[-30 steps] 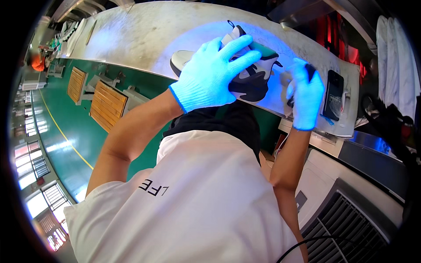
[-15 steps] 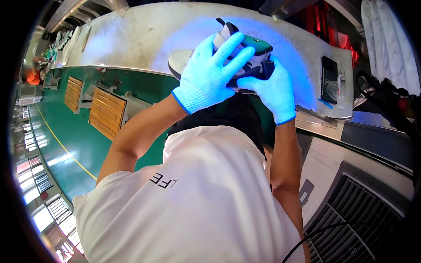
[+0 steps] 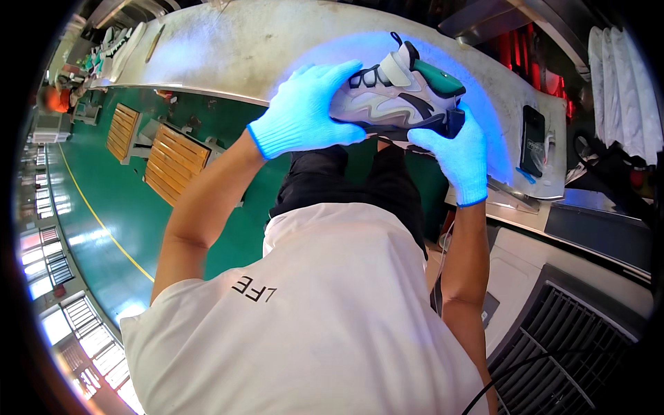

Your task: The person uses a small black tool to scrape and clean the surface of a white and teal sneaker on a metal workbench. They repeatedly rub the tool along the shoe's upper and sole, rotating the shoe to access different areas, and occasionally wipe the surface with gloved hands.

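A wide green floor [image 3: 124, 207] fills the left of the view, crossed by a thin yellow line [image 3: 104, 228], with bright windows [image 3: 48, 263] curving along the lower left edge. Above it a long grey worktable [image 3: 228, 48] bends across the top, washed in blue-violet light around its middle and right part. Two wooden slatted pallets [image 3: 173, 162] lie on the floor just below the table's near edge. At lower right sits a grey machine housing with a dark louvred grille [image 3: 574, 346], and white cloths [image 3: 622, 83] hang at the upper right beside a red glow.

The person's white shirt [image 3: 311, 332] and dark trousers [image 3: 346, 180] take up the centre and hide much of the floor and the table's front below the hands.

Both hands wear light blue knit gloves. The left hand [image 3: 308, 111] is closed over the toe end of a grey and white sneaker [image 3: 391, 100] with a green heel panel, fingers wrapped across its upper. The right hand [image 3: 460, 155] grips the heel end from below, together with a small dark object that cannot be made out. The sneaker is held up off the table, in the lit patch, sideways between the hands.

A black phone [image 3: 532, 142] lies flat on the table to the right, well apart from the shoe. More shoes [image 3: 114, 41] lie at the far left end.
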A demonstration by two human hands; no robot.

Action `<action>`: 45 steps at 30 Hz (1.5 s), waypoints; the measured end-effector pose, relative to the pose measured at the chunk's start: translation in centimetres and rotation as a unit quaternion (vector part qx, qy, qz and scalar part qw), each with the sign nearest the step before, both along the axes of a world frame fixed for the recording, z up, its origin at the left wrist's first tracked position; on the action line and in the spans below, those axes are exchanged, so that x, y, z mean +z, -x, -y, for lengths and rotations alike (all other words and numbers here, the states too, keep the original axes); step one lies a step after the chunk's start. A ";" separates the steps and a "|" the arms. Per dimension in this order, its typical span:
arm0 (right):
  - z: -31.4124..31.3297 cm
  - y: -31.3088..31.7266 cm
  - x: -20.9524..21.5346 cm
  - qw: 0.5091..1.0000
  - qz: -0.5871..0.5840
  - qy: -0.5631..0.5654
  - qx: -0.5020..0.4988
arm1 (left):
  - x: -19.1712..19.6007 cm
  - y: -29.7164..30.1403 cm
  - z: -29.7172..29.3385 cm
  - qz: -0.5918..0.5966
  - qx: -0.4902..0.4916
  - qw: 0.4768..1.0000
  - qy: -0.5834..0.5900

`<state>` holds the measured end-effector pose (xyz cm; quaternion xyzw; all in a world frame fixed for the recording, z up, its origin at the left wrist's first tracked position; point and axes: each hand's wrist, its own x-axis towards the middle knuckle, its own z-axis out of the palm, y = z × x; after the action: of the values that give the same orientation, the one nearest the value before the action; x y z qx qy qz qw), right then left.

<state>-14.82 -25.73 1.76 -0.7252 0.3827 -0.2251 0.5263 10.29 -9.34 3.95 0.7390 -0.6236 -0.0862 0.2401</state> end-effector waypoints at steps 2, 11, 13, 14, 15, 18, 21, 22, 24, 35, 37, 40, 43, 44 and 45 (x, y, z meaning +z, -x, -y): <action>-0.1 0.1 -0.2 1.000 -0.010 0.005 -0.002 | -0.5 0.4 1.0 -0.056 0.022 0.998 0.011; -0.6 0.0 0.4 0.999 -0.033 -0.018 -0.008 | 0.4 1.8 2.7 -0.052 0.074 0.995 -0.039; -0.7 -0.1 0.7 0.999 -0.034 -0.028 -0.008 | -0.1 2.0 2.9 -0.032 0.052 0.998 -0.005; -0.6 -0.1 0.6 0.999 -0.030 -0.028 -0.006 | -0.4 2.1 3.0 -0.022 0.040 0.999 0.011; -0.5 -0.1 0.5 0.999 -0.025 -0.028 -0.006 | -0.3 2.6 3.4 -0.014 0.051 0.998 0.015; -0.2 0.1 -0.8 1.000 0.011 -0.006 -0.011 | 0.6 4.5 4.8 -0.022 0.076 0.997 0.005; 1.2 1.3 -1.9 0.988 0.038 -0.140 -0.046 | 1.1 3.6 5.3 -0.044 0.049 0.998 -0.023; 1.9 1.6 -2.2 0.975 0.046 -0.210 -0.061 | 0.8 3.2 5.4 -0.044 0.044 0.998 -0.003; 2.7 2.1 -3.4 0.910 0.269 -0.267 -0.167 | 0.6 3.1 5.7 -0.034 0.055 0.998 -0.018; 4.6 -3.9 -2.8 0.801 0.366 -0.330 -0.340 | 0.3 3.3 6.8 0.033 0.056 0.997 -0.046; 4.9 -4.5 -2.3 0.815 0.342 -0.311 -0.349 | -0.1 3.0 6.9 0.030 0.041 0.999 -0.012; 5.6 -5.0 -1.6 0.848 0.307 -0.293 -0.318 | -0.2 3.1 6.7 0.047 0.047 0.998 -0.009; 7.3 -5.7 -1.8 0.866 0.339 -0.264 -0.256 | 0.4 3.7 7.1 0.013 0.064 0.998 -0.009; 7.7 -5.3 -1.5 0.889 0.332 -0.238 -0.208 | 0.8 3.9 7.0 0.025 0.052 0.998 -0.008; 7.9 -4.4 -1.6 0.882 0.335 -0.262 -0.201 | 0.9 4.0 6.7 0.024 0.054 0.998 -0.001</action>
<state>-10.42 -33.60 0.14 -0.3498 0.3659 -0.4470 0.7375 6.31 -16.04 4.80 0.7738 -0.5880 -0.0564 0.2287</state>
